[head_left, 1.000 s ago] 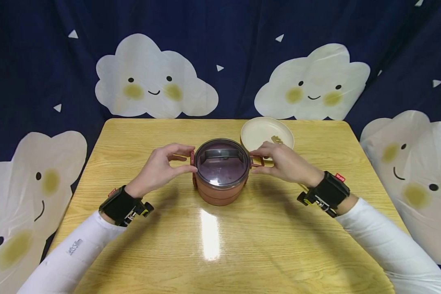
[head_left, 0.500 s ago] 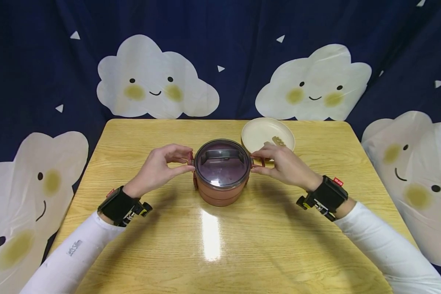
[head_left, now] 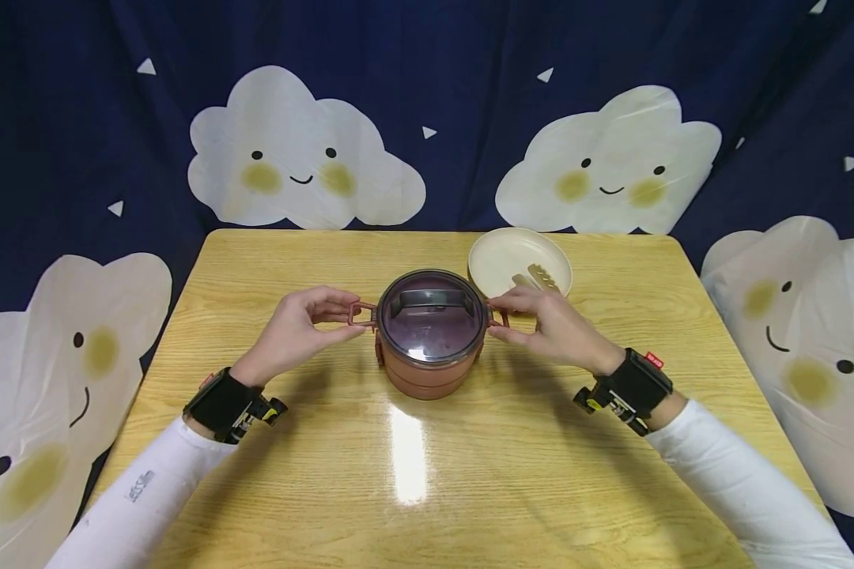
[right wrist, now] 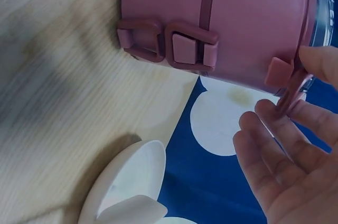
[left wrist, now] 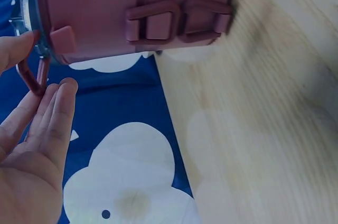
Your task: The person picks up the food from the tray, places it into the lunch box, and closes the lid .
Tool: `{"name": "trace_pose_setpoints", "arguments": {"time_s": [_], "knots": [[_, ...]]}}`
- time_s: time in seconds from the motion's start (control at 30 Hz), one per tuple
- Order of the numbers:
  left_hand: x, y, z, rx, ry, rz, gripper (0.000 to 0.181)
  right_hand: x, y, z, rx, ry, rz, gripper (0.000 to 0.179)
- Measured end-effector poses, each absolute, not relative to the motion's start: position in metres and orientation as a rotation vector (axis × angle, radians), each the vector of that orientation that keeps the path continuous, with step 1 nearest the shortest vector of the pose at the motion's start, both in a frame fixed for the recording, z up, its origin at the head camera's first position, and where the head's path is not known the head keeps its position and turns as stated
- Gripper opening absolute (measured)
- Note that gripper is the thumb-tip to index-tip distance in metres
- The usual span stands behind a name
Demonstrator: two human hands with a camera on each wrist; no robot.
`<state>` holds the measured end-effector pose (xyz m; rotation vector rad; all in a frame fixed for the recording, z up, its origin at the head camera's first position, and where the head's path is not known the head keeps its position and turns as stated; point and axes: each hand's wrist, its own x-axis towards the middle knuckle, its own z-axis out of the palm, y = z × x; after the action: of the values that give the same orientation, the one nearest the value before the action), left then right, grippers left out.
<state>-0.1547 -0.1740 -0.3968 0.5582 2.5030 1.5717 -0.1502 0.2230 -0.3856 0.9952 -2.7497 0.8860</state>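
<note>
In the head view a round pink stacked lunch box (head_left: 430, 375) stands mid-table, with a clear purplish lid (head_left: 432, 325) on top. My left hand (head_left: 302, 328) holds the left lid latch (head_left: 357, 314) between thumb and fingers; this loop sticks outward from the rim. Opposite, my right hand (head_left: 551, 324) pinches the right lid latch (head_left: 504, 318), partly covered by the fingers. The left wrist view shows the thumb at the latch (left wrist: 38, 78) near the rim and the fingertips below it. Lower latches (right wrist: 193, 49) lie flat against the box's side in the right wrist view.
A cream plate (head_left: 498, 257) sits behind the right hand near the table's back edge. On it lie a notched tan piece (head_left: 542, 276) and a smooth-ended beige utensil (right wrist: 134, 211). A dark blue cloth with clouds (head_left: 462, 63) hangs behind the wooden table (head_left: 313, 490).
The left latch has swung from near upright to pointing outward, and my left hand has shifted left with it. The right latch tilts slightly differently in my right hand. The lunch box stays put.
</note>
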Motion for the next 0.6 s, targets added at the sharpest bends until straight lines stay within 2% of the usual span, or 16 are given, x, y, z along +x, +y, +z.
{"name": "trace_pose_setpoints", "arguments": {"time_s": [0.33, 0.6], "knots": [[-0.157, -0.172, -0.409, 0.565, 2.473, 1.543, 0.042, -0.15, 0.226, -0.395, 1.021, -2.715, 0.969, 0.038], [-0.162, -0.169, -0.415, 0.599, 2.423, 1.53, 0.039, -0.15, 0.224, -0.4, 0.931, -2.766, 1.038, 0.045]]}}
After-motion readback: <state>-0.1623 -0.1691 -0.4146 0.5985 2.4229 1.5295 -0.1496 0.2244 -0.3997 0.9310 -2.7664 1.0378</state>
